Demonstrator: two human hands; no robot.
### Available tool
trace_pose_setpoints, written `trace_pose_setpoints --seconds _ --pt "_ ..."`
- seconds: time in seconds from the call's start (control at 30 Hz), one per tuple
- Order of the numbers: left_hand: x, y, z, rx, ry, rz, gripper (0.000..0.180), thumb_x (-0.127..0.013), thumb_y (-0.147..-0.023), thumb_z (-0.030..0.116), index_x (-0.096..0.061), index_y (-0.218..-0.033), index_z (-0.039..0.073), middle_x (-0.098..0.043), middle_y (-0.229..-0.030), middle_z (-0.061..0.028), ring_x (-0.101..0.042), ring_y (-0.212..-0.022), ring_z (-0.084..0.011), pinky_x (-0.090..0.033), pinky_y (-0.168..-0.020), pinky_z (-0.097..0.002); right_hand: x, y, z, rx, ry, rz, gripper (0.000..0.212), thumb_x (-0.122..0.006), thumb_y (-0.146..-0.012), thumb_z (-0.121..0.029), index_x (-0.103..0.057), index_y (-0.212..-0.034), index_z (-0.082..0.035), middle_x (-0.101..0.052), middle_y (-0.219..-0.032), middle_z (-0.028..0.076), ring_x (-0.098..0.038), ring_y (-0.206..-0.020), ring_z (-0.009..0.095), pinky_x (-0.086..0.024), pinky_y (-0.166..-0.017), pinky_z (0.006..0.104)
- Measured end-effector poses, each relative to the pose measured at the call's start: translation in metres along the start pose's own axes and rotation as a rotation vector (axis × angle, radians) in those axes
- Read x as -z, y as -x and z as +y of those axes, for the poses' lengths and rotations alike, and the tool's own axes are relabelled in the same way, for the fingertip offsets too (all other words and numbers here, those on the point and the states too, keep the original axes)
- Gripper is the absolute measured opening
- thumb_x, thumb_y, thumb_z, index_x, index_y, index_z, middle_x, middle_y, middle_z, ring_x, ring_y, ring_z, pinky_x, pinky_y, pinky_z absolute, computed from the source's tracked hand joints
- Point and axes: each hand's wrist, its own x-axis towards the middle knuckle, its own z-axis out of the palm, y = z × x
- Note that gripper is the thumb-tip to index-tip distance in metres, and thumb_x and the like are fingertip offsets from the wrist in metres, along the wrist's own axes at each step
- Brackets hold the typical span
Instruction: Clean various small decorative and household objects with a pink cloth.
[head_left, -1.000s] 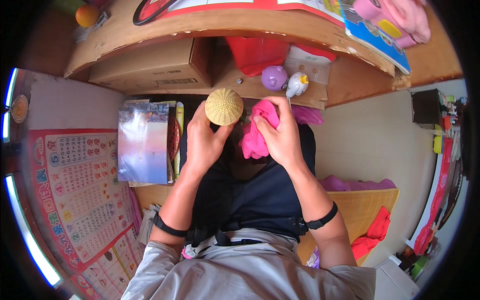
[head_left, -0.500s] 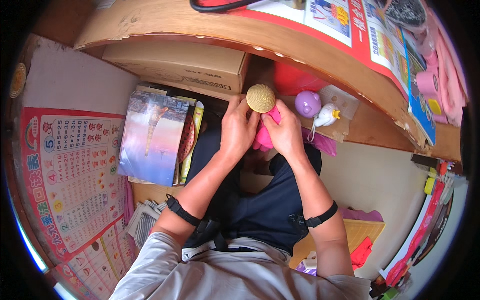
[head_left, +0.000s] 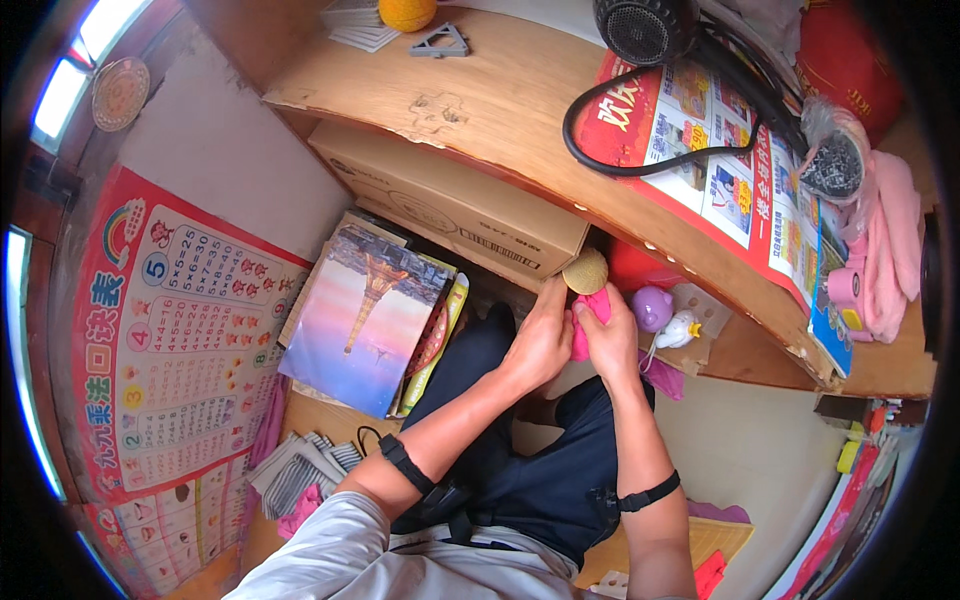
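Just in front of my knees, both hands are closed around a bright pink piece (head_left: 590,312), whose material I cannot make out. A round gold dome (head_left: 585,271) with a ridged, woven-looking surface sits at its top, by my fingertips. My left hand (head_left: 541,345) grips from the left, with its fingertips partly hidden beside the dome. My right hand (head_left: 608,340) presses the pink piece from the right with its thumb. Close to the right hand, on the lower shelf, are a shiny purple ball-shaped toy (head_left: 653,309) and a white figure (head_left: 677,330) with a small yellow crown and a cord.
A cardboard box (head_left: 450,215) fills the lower shelf at the left. Books with a tower picture (head_left: 365,315) are stacked by my left knee. The shelf above, with its worn wooden edge (head_left: 480,165), carries a black hair dryer (head_left: 650,30), a flyer (head_left: 710,170) and pink cloth (head_left: 890,250).
My view has turned and shifted, bringing more of the upper shelf and the hair dryer into sight. Both hands keep their hold on the pink piece, its gold dome still at the top.
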Motion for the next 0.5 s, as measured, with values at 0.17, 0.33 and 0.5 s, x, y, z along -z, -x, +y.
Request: trace_pose_setpoints --seconds 0.17,0.33,0.5 --pt "0.019 0.021 0.008 -0.008 -0.095 0.034 0.057 -0.052 -0.099 -0.001 -0.04 -0.154 -0.005 -0.051 -0.148 -0.035 -0.049 -0.14 -0.0492 -0.042 -0.116 -0.0472 0.006 0.024 -0.02 0.121 -0.006 0.157 0.038 -0.072 -0.094 -0.005 -0.06 -0.129 0.001 -0.07 -0.119 0.017 -0.068 -0.111 0.027 -0.052 -0.1 0.0385" --pt "0.081 0.029 0.078 -0.004 -0.064 -0.045 0.041 -0.056 -0.103 0.004 -0.054 -0.143 -0.005 -0.065 -0.135 -0.0284 -0.066 -0.125 -0.0413 -0.054 -0.103 -0.0443 0.015 0.057 -0.107 0.225 -0.17 0.119 0.034 -0.07 -0.096 -0.001 -0.059 -0.128 0.0 -0.068 -0.117 0.011 -0.066 -0.109 0.019 -0.052 -0.1 0.0344" --pt "0.179 0.013 0.151 -0.337 -0.129 0.281 0.023 -0.062 -0.102 0.0 -0.066 -0.124 -0.002 -0.072 -0.111 -0.0108 -0.071 -0.101 -0.0174 -0.057 -0.089 -0.0316 0.012 0.069 -0.211 0.494 -0.325 -0.026 0.04 -0.071 -0.096 -0.001 -0.058 -0.134 0.001 -0.066 -0.123 0.011 -0.064 -0.115 0.016 -0.05 -0.103 0.032"
